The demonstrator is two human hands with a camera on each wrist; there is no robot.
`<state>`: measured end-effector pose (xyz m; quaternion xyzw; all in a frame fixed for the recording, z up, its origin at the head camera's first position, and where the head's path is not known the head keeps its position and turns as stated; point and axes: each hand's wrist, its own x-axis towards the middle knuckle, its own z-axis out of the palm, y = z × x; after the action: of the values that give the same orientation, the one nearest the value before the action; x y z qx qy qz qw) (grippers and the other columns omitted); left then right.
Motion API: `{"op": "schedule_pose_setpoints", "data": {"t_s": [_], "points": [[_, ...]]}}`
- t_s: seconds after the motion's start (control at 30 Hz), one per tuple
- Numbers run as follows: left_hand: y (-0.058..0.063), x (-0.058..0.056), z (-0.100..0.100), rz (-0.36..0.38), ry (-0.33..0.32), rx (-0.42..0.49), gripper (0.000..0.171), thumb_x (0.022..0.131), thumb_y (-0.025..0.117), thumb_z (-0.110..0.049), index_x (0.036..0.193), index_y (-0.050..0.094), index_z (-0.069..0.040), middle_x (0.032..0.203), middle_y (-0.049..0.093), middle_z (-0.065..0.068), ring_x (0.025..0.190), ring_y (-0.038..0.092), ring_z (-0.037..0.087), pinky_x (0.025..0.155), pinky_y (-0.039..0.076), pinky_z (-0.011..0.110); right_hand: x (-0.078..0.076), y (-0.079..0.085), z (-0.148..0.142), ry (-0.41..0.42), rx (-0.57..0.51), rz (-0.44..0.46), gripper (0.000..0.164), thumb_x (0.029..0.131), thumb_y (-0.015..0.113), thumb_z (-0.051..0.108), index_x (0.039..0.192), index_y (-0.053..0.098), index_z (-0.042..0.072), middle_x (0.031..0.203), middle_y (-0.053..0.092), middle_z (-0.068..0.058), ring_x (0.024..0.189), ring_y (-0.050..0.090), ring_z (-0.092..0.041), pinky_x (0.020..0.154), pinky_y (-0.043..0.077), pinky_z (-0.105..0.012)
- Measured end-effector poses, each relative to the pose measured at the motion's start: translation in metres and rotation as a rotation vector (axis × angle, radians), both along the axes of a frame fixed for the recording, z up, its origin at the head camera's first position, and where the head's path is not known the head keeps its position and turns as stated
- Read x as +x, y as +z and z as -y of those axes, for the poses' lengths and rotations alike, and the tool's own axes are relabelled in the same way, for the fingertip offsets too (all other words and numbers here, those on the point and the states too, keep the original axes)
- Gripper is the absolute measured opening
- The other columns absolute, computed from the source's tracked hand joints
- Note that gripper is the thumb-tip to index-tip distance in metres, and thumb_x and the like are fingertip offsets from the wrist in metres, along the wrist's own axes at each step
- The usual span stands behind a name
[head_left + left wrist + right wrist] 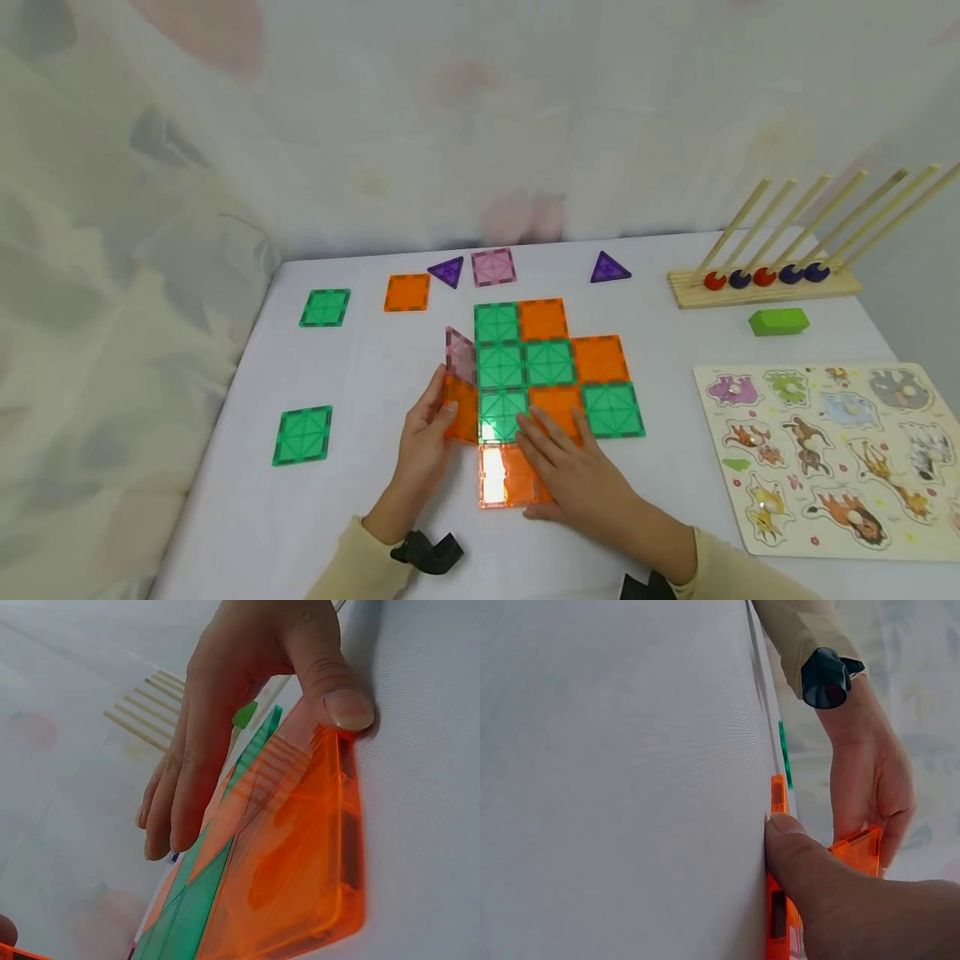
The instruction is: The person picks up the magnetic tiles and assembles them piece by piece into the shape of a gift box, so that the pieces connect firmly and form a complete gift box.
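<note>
Translucent magnetic tiles lie joined in a flat patchwork [501,367] of green and orange squares at the table's middle. My left hand [423,429] pinches an orange square tile [461,417] between thumb and fingers, tilted up along the patchwork's left edge. Just beyond that tile, a pink tile [461,358] also stands tilted. My right hand [577,471] rests with fingers extended on the lower orange tiles [517,475]; in the right wrist view its thumb [799,859] touches a tile's side edge. The left wrist view shows the right hand [217,727] over the patchwork.
Loose tiles lie left and behind: green squares [302,435], an orange square [407,292], a pink square [493,267] and purple triangles [610,267]. At right are a wooden peg rack [765,293] with beads, a green block [778,322] and an animal puzzle board [825,546].
</note>
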<state>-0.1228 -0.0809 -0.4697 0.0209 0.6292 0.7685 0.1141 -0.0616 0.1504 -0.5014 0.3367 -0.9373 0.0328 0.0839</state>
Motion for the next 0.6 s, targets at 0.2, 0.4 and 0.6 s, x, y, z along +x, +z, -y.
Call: {"op": "schedule_pose_setpoints", "data": {"t_s": [0.2,0.4,0.6], "points": [[0.001,-0.001,-0.002,0.005,0.004,0.013,0.057,0.102,0.037,-0.002,0.154,0.015,-0.010,0.161,0.015,-0.003,0.150,0.011,0.017,0.110,0.029,0.024,-0.004,0.002,-0.001,0.059,0.064,-0.082,0.083,0.087,0.044,0.071,0.145,0.043,0.012,0.161,0.018,-0.007,0.150,0.008,-0.026,0.114,0.010,-0.065],[0.002,-0.001,-0.003,0.002,-0.003,-0.002,0.058,0.102,0.036,-0.002,0.155,0.014,-0.010,0.162,0.013,-0.001,0.150,0.010,0.020,0.110,0.028,0.027,-0.004,0.010,-0.003,0.112,0.072,-0.172,0.076,0.091,0.044,0.065,0.143,0.046,0.010,0.161,0.019,-0.008,0.149,0.013,-0.026,0.113,0.012,-0.065],[0.001,0.000,-0.004,0.012,-0.003,-0.003,0.058,0.102,0.036,-0.002,0.155,0.014,-0.009,0.162,0.014,-0.003,0.150,0.009,0.018,0.110,0.028,0.024,-0.006,0.023,-0.006,0.125,0.013,-0.201,0.075,0.086,0.051,0.067,0.138,0.053,0.012,0.158,0.027,-0.009,0.148,0.019,-0.026,0.111,0.016,-0.067]]}}
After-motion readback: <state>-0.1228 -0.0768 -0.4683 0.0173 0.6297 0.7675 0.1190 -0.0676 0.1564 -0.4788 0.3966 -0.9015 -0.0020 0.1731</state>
